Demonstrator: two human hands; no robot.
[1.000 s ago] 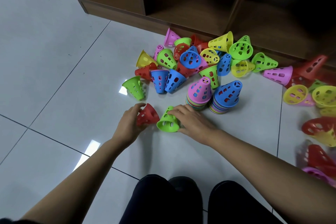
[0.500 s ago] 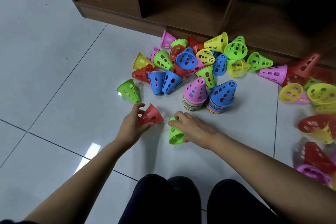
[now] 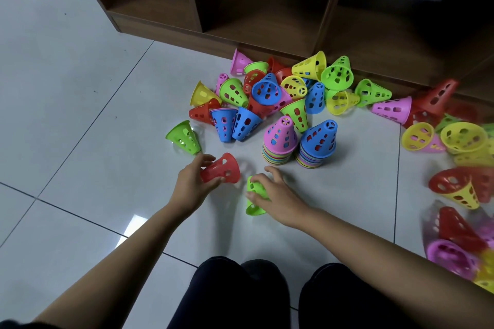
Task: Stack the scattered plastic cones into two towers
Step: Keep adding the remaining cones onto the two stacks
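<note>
Left fingers [image 3: 207,159] and thumb curl round a red perforated plastic cone [image 3: 222,169], gripped near its narrow end, lying sideways with the wide mouth pointing right. It appears clear of the floor. The right hand [image 3: 278,195] grips a green perforated plastic cone [image 3: 255,208] from above, wide rim low and facing the person; whether it touches the white floor tile [image 3: 93,155] I cannot tell.

One cone per hand, likely one for each tower. The pink-topped stack of cones [image 3: 279,141] and the blue-topped stack of cones [image 3: 318,144] stand upright, just beside each other, beyond the hands. The loose heap of coloured cones [image 3: 267,93] lies against the brown wooden shelf unit [image 3: 240,8]; much of the stacking is not yet done.
</note>
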